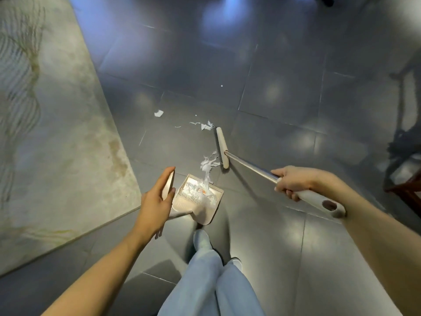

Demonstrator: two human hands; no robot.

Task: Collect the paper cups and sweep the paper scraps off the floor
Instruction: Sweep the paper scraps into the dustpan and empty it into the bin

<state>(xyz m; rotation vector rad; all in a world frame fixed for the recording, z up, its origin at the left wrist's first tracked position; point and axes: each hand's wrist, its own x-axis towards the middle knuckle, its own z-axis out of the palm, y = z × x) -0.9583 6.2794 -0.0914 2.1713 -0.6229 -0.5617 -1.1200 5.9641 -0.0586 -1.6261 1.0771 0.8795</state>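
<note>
Gripping the broom [250,166] handle, the right hand [290,182] has its fingers curled tight round it at centre right; the broom head [222,147] rests on the grey tiled floor [284,99]; the left hand [157,201] loosely holds the dustpan [200,201] handle, fingers partly extended; paper scraps [207,166] trail from the broom head into the dustpan at lower centre; more scraps [206,125] lie just above; a pale rug [57,133] fills the left.

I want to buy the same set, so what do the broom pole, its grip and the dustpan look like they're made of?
Broom pole: likely metal, silvery with a bright glint. Grip in the right hand: probably matte off-white plastic. Dustpan: looks like moulded beige plastic, with comb teeth.
</note>
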